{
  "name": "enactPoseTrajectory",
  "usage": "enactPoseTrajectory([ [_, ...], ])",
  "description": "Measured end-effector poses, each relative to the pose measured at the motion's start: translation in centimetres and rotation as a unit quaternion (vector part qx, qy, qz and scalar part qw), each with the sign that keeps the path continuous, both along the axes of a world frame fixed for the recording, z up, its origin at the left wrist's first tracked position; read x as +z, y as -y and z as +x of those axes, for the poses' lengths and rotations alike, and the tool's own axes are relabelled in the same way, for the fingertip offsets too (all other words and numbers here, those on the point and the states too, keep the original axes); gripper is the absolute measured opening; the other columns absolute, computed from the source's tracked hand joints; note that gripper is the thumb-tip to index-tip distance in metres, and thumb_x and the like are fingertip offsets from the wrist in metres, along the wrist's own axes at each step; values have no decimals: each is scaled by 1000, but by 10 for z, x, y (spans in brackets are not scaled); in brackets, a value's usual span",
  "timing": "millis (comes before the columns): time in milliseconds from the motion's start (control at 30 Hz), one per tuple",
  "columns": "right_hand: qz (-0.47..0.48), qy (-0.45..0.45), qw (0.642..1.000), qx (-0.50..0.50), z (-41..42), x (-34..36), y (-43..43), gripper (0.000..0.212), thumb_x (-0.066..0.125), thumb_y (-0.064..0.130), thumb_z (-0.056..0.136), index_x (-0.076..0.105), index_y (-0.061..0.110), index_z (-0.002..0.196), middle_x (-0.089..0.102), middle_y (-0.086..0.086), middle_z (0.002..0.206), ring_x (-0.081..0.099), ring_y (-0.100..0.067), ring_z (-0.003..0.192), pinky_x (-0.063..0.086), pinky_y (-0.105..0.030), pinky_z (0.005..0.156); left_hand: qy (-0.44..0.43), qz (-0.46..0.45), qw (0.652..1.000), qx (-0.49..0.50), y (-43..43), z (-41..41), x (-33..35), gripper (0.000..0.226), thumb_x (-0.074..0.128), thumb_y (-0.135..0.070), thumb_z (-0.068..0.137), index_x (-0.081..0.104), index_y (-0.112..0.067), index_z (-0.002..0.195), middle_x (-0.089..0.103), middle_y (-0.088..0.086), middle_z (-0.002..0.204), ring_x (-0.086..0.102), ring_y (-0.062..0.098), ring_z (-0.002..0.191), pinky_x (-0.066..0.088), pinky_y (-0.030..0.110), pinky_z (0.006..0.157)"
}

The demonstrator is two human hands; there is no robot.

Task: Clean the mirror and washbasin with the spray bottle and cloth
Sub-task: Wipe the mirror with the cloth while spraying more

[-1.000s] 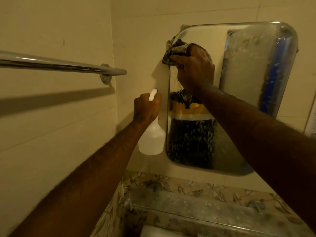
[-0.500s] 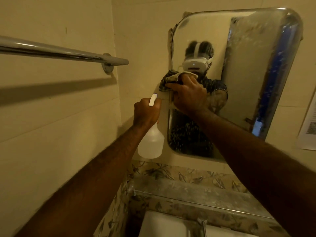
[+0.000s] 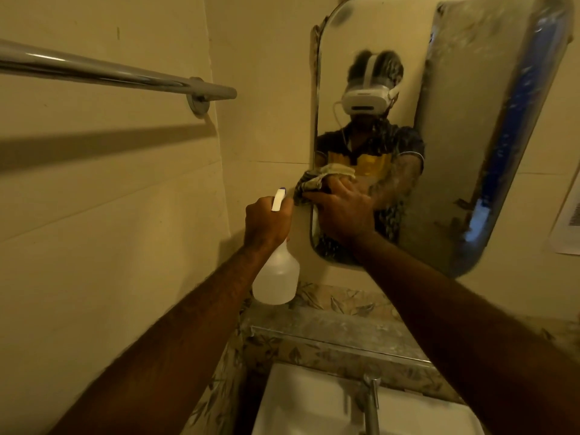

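Glass on the mirror (image 3: 370, 36) looks clear at upper left, but its right side and lower part show streaks and spots, so I judge the wiping part done. The right hand (image 3: 342, 211) presses a bunched cloth (image 3: 317, 180) against the left edge; the left hand (image 3: 266, 221) grips the bottle (image 3: 277, 277) just beside it. The basin (image 3: 301, 403) below looks untouched.

Both arms outstretched, hands (image 3: 266, 222) (image 3: 343, 215) clenched
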State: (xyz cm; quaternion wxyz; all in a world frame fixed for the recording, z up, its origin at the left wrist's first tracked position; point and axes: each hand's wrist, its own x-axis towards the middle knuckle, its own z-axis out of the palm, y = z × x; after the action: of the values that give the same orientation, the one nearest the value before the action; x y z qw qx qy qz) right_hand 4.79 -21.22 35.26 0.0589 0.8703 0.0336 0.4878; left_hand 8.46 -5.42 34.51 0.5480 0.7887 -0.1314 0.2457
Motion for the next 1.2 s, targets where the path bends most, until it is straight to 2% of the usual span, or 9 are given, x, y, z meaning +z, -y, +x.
enactPoseTrajectory([
  [200, -9, -37, 999, 31, -4, -55, 4, 23, 71, 31, 91, 76, 36, 113, 70, 2, 120, 65, -24, 113, 57, -39, 84, 24, 30, 999, 8, -2, -8, -22, 25, 55, -31, 94, 62, -18, 74, 55, -9, 57, 56, 10, 51, 38, 16, 47],
  [400, -54, -114, 991, 38, -3, -85, 11, 27, 80, 21, 81, 79, 32, 107, 69, 0, 115, 66, -24, 106, 58, -34, 67, 12, 41, 999, -2, 6, -16, -47, 26, 56, -30, 93, 65, -15, 74, 56, -8, 57, 55, 9, 51, 38, 17, 47],
  [500, -73, -144, 986, 47, -9, -93, 11, 27, 79, 25, 80, 78, 34, 105, 66, 1, 118, 63, -23, 111, 57, -35, 69, 18, 50, 998, -22, 14, -21, -59, 27, 56, -29, 93, 67, -11, 78, 59, -3, 61, 57, 8, 52, 44, 19, 47],
  [567, -90, -160, 982, 46, -14, -94, 12, 24, 75, 29, 82, 79, 36, 104, 65, 2, 121, 61, -23, 115, 56, -37, 72, 18, 56, 998, -35, 20, -24, -66, 26, 56, -30, 93, 68, -11, 79, 60, -3, 61, 57, 8, 52, 41, 12, 44],
  [700, -117, -199, 973, 18, -29, -91, 18, 29, 83, 29, 77, 79, 39, 104, 67, 5, 120, 64, -23, 113, 53, -38, 71, 14, 51, 997, -52, 35, -30, -73, 24, 56, -29, 94, 70, -10, 86, 62, -3, 66, 59, 6, 55, 42, 12, 48],
  [833, -134, -220, 966, -1, -45, -90, 37, 35, 74, 23, 87, 74, 36, 119, 63, 2, 131, 58, -25, 123, 54, -42, 81, 16, 51, 996, -68, 51, -39, -74, 23, 56, -28, 94, 69, -11, 84, 58, -8, 62, 57, 4, 52, 40, 7, 42],
  [967, -136, -238, 961, -22, -62, -90, 59, 37, 71, 22, 88, 72, 37, 122, 61, 2, 134, 54, -26, 127, 51, -45, 88, 7, 44, 995, -91, 67, -50, -75, 24, 56, -27, 94, 68, -12, 80, 57, -9, 59, 58, 5, 52, 40, 12, 45],
  [1067, -131, -250, 959, -27, -74, -89, 78, 40, 72, 20, 88, 71, 36, 124, 59, 1, 136, 52, -27, 129, 50, -47, 93, 4, 39, 993, -110, 80, -59, -74, 25, 56, -27, 94, 66, -13, 76, 55, -12, 56, 56, 4, 49, 38, 9, 43],
  [1200, -124, -261, 956, -49, -90, -90, 103, 42, 74, 22, 86, 70, 37, 125, 57, 2, 138, 49, -27, 132, 49, -49, 96, -15, 38, 990, -135, 95, -68, -75, 28, 54, -29, 94, 63, -15, 72, 57, -7, 56, 57, 10, 52, 41, 20, 48],
])
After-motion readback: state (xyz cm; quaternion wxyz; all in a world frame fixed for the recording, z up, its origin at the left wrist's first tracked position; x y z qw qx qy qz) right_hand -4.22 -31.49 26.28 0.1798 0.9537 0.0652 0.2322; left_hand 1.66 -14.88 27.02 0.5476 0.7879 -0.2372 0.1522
